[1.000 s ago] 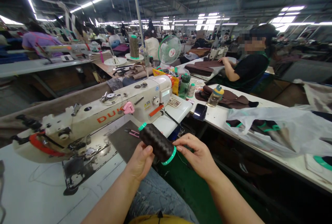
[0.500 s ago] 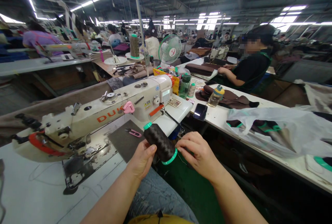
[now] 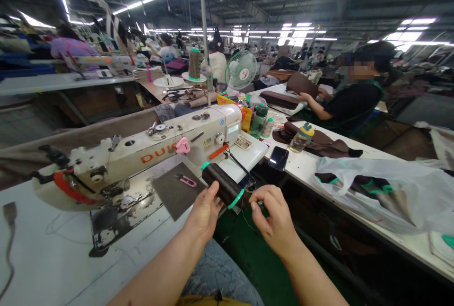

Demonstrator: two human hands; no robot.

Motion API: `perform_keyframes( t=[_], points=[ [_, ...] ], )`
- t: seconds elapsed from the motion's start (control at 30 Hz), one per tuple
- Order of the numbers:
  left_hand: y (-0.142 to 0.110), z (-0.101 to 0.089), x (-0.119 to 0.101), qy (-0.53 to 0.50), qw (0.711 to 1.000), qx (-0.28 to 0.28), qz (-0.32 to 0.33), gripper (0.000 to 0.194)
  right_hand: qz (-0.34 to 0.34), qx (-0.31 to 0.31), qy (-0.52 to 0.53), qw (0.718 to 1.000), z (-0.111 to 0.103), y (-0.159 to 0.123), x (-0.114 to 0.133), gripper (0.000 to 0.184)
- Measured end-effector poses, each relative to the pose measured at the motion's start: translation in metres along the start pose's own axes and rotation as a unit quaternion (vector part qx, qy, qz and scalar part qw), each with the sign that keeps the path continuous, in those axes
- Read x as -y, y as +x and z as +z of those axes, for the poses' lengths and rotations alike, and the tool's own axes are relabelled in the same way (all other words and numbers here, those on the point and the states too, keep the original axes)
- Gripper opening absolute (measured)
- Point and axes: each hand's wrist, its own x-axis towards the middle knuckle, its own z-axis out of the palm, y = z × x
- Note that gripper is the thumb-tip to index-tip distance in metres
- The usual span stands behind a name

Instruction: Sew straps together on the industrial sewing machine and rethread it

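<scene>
My left hand [image 3: 205, 213] grips a cone of dark brown thread [image 3: 222, 185] with green plastic ends, held tilted above the table's front edge. My right hand [image 3: 272, 220] sits just right of the cone's wide end, thumb and forefinger pinched on a thin thread end that I can barely see. Behind the cone stands a white sewing machine [image 3: 149, 152] on a white table [image 3: 53, 258]. A dark fabric square [image 3: 175, 191] and pink thread snips [image 3: 187, 181] lie on the machine bed.
A phone [image 3: 278, 158], bottles [image 3: 301, 137] and brown fabric pieces [image 3: 319, 138] lie on the right table, with a plastic bag [image 3: 383, 192] nearer. A seated person [image 3: 351, 98] works at the back right. A small fan [image 3: 241, 69] and other workstations stand behind.
The cone has moved slightly up and away from me in my left hand. My right hand has come off the cone's rim and closed into a pinch beside it. The view shifted left.
</scene>
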Motion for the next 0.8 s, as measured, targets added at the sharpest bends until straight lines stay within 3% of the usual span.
perform_keyframes(
  t=[0.1,0.23,0.43,0.8],
  points=[
    [-0.001,-0.003,0.001,0.001,1.000,0.011,-0.002,0.053,0.014,-0.008,-0.024,1.000,-0.002,0.006,-0.010,0.009],
    [-0.004,-0.007,0.001,0.018,0.999,0.048,0.007,0.055,-0.023,0.058,-0.024,0.998,-0.007,0.016,-0.019,0.016],
    [-0.007,-0.006,-0.004,0.040,0.994,0.092,0.037,0.056,0.001,0.095,0.013,0.995,-0.016,0.018,-0.014,0.014],
    [-0.006,-0.006,-0.001,0.093,0.989,0.066,0.091,0.058,-0.015,0.176,-0.074,0.981,-0.019,0.026,-0.009,0.007]
  ],
)
